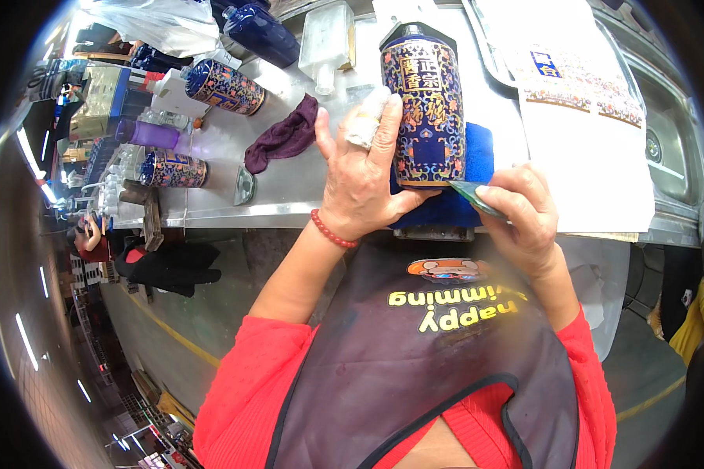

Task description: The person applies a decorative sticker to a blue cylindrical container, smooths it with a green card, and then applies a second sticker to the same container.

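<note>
A dark blue bottle (430, 109) with a gold and floral pattern lies on its side on a blue cloth (479, 148), its neck pointing away from me. My left hand (360, 168) rests along the bottle's left side, fingers spread and a white wrapping on one finger. Between the thumb and fingers of my right hand (524, 211) is a thin green scraper (477, 197). Its edge touches the bottle's base end at the lower right. The cloth is partly hidden under the bottle.
Left of my hand lie a crumpled purple cloth (285, 134) and a small clear green piece (245, 186). Other patterned bottles (225, 86) and a purple bottle (147, 133) are farther left. Printed sheets (579, 117) cover the right side, near a metal basin (669, 148).
</note>
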A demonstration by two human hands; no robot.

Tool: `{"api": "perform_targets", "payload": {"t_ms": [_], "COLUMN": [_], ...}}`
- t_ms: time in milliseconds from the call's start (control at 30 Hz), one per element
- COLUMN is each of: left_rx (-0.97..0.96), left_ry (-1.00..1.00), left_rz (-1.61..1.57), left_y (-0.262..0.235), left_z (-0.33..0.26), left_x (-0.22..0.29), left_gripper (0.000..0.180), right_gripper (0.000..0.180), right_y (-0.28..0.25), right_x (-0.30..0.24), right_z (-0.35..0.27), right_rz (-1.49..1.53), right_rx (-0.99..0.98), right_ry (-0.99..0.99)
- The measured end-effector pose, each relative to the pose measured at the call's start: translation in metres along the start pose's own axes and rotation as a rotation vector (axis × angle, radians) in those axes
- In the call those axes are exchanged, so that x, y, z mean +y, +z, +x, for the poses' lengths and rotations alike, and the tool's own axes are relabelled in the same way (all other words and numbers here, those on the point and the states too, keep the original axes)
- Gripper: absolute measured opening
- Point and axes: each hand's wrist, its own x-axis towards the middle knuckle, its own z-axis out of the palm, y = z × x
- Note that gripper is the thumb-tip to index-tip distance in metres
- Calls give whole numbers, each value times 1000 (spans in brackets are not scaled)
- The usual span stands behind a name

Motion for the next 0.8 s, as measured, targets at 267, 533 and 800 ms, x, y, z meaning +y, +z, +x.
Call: {"api": "perform_targets", "payload": {"t_ms": [267,533,800], "left_rx": [-28,-14,-136], "left_ry": [36,27,-874], "left_rz": [127,-289,-1466], "left_y": [-11,-13,33], "left_z": [7,10,91], "left_x": [0,-17,-83], "left_gripper": [114,111,53], "right_gripper": [38,35,59], "right_y": [-5,-12,11], "right_x": [-7,-5,3], "right_z": [14,6,-2], "right_rz": [46,51,-142], "right_rx": [-84,-80,-103], "right_ry": [-65,82,164]}}
